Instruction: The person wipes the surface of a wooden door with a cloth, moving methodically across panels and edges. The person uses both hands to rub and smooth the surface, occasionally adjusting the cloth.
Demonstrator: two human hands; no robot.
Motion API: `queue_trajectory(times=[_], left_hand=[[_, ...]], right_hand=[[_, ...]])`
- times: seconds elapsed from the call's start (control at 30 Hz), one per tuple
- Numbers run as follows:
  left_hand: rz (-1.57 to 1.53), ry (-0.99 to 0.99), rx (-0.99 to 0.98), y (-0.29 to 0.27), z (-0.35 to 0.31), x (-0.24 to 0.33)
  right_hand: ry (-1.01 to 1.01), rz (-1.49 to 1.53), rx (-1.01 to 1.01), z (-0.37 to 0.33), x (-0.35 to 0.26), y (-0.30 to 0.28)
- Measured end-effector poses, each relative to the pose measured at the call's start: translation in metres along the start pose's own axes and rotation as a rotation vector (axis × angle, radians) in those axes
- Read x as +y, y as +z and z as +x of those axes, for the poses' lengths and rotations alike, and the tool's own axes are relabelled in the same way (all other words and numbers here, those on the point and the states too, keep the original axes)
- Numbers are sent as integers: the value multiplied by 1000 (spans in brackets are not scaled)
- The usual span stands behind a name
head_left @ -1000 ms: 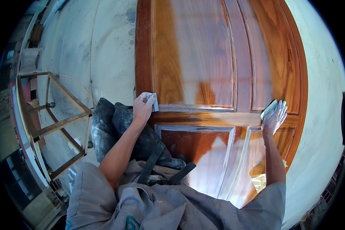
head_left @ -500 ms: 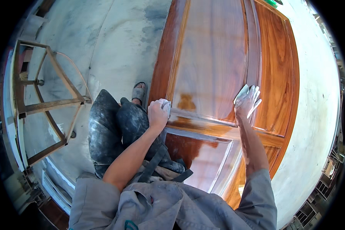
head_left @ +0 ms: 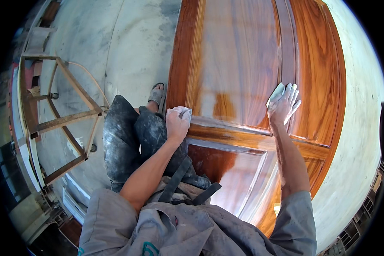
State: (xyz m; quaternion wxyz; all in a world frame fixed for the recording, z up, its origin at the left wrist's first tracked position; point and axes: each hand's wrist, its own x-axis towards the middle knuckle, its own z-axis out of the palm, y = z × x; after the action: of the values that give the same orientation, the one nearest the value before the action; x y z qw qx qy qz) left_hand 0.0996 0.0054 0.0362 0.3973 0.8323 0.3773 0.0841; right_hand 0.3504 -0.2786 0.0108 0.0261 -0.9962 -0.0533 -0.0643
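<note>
A wooden panelled door (head_left: 260,141) with a glossy reddish-brown surface lies flat before me. At its left edge my left hand (head_left: 177,126) is closed around a folded whitish sheet (head_left: 189,116), whose corner sticks out beside the fingers. My right hand (head_left: 282,106) lies flat on the door near the long moulding at the right, its fingers stretched out and coated with white dust. A pale green-white sheet (head_left: 274,94) shows beside and partly beneath that hand; the rest of it is hidden. Cloth or abrasive paper, I cannot tell which.
Left of me stands a wooden frame (head_left: 68,121) with slanting legs, and a thin cord (head_left: 87,74) runs near it. My dusty dark-trousered knees (head_left: 151,130) and sandalled foot (head_left: 156,94) are beside the door's left edge. Pale concrete floor (head_left: 358,106) borders the door.
The whole view has shifted slightly, so the door appears farther right. Both hands keep about the same places on it, the left still closed and the right still flat.
</note>
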Motion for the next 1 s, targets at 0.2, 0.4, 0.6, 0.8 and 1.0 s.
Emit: queue_trajectory(times=[0.2, 0.4, 0.6, 0.8, 1.0], left_hand=[[1, 11, 11, 4, 7, 0], [26, 106, 86, 11, 45, 4], [41, 2, -26, 9, -1, -9], [58, 72, 42, 8, 55, 4], [-6, -44, -11, 17, 32, 8]], right_hand=[[-33, 11, 31, -4, 3, 2], [-46, 59, 63, -5, -2, 3], [-7, 13, 26, -2, 7, -2], [-14, 43, -2, -6, -6, -4], [19, -7, -22, 1, 4, -10]])
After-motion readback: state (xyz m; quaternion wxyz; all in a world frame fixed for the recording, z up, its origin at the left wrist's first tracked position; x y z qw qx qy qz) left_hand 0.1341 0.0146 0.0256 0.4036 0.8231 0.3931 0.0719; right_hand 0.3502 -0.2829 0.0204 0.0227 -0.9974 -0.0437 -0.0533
